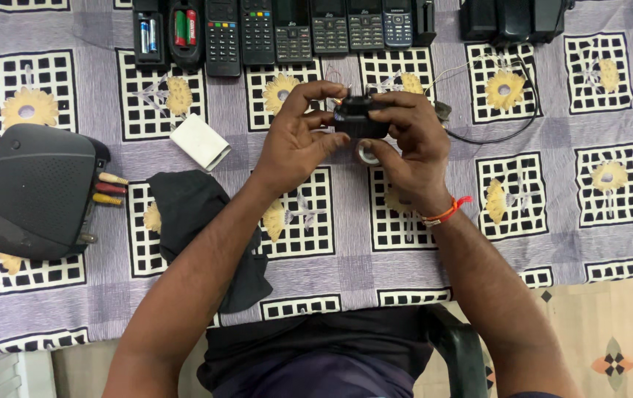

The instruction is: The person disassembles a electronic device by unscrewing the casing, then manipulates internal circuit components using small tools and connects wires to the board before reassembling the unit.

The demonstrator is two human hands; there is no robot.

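Both of my hands hold a small black boxy device (358,118) above the middle of the table. My left hand (298,136) grips its left side with the fingers curled over the top. My right hand (408,147) wraps the device's right side and bottom; an orange thread band sits on that wrist. A small roll of tape (366,154) shows just under the device, by my right thumb. Thin wires trail from the device toward the back right.
A row of remote controls (222,33) and keypad phones (329,26) lines the far edge. A black router with screwdrivers (40,188) lies at left, a black cloth (191,214) and a white box (200,141) in the middle-left, a black cable (512,129) at right.
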